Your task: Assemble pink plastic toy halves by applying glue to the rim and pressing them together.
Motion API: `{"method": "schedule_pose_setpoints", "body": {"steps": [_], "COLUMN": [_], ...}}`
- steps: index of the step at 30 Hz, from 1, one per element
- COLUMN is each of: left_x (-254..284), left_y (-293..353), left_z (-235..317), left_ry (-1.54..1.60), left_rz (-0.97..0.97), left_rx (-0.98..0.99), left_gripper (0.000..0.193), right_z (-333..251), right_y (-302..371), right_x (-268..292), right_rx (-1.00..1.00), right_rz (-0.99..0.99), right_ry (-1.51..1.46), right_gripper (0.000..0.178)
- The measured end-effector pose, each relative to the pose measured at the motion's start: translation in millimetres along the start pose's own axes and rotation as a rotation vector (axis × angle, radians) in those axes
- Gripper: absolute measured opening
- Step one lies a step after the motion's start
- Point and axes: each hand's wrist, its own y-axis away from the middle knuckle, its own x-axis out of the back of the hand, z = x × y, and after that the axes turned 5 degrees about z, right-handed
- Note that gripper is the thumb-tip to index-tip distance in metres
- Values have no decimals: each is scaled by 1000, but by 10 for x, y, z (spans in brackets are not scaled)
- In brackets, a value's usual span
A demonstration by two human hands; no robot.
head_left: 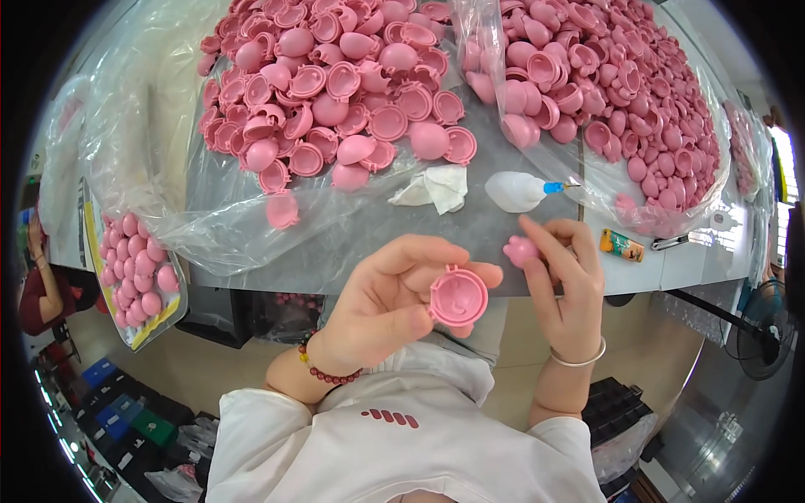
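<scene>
My left hand [377,302] is closed around a round pink plastic shell half [459,297], its hollow side facing up with a ringed rim and small tabs. Between the thumb and fingers of my right hand [563,272] is a small pink knobbed plastic piece [521,251], held apart from the shell, to its upper right. Just beyond my hands lies a white squeeze bottle [514,192] with a blue tip and thin needle. A crumpled white tissue [433,189] is beside it.
A pile of pink shell pieces [331,109] covers the far table, with another in a clear plastic bag [604,92] at right. A lighter [621,246] and a stapler-like metal item [669,243] lie on the right. Left stands a tray of pink balls [134,268]; a person's arm [46,277] shows beyond.
</scene>
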Motion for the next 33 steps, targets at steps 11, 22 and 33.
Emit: {"method": "schedule_pose_setpoints", "body": {"steps": [11,22,33], "left_x": [-40,-63,-39], "left_y": [2,64,14], "left_z": [-31,-58,-77], "left_ry": [-84,-828,-657], "left_rz": [28,-27,14], "left_rx": [14,-249,-214], "left_gripper": [46,40,54], "right_z": [-241,-204,-196], "right_y": [116,184,285], "right_x": [67,-106,-160], "right_rx": [-30,213,274], "right_rz": [131,111,173], "right_ry": [-149,-302,-354], "right_gripper": [33,38,27]}}
